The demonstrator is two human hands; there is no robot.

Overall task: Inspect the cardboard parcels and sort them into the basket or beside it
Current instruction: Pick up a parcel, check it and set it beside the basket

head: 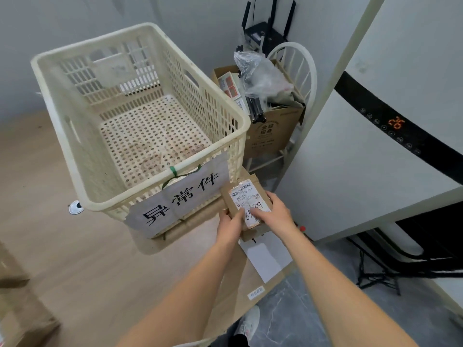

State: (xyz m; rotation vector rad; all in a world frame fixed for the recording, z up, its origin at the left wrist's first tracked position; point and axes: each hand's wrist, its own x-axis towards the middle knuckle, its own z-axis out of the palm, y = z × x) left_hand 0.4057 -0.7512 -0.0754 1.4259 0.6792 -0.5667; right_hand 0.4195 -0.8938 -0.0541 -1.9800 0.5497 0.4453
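Grip: both hands are holding one cardboard parcel (246, 204). The left hand (230, 227) is gripping its near left side, thumb lying over the top face. The right hand (274, 212) is gripping the right side, its curled fingers (258, 213) lying across the label.

Parcel: small, flat, rectangular, matte brown card. A white shipping label with a barcode and handwritten digits is covering most of the top face, which is facing up. The long axis is running away from the person, far end leaning slightly left. More brown card is showing beyond and under it; cannot tell whether that is a second parcel, or whether the held one is resting or lifted.

Position: the parcel is sitting outside the basket (244, 128), just beside its near right corner, close to the right edge of the worktop (75, 246), over a white sheet (268, 261) lying at that edge.

Basket: cream plastic, slotted walls, base perforated with round holes, rolled rim, mouth facing up. A paper sign (175, 196) with black characters is hanging on the near wall from a green tie (172, 171).

Room: wood-tone worktop is lying bare to the left of the forearms. To the right, a white appliance (375, 184) is standing near the parcel, with grey floor (300, 309) below the edge.
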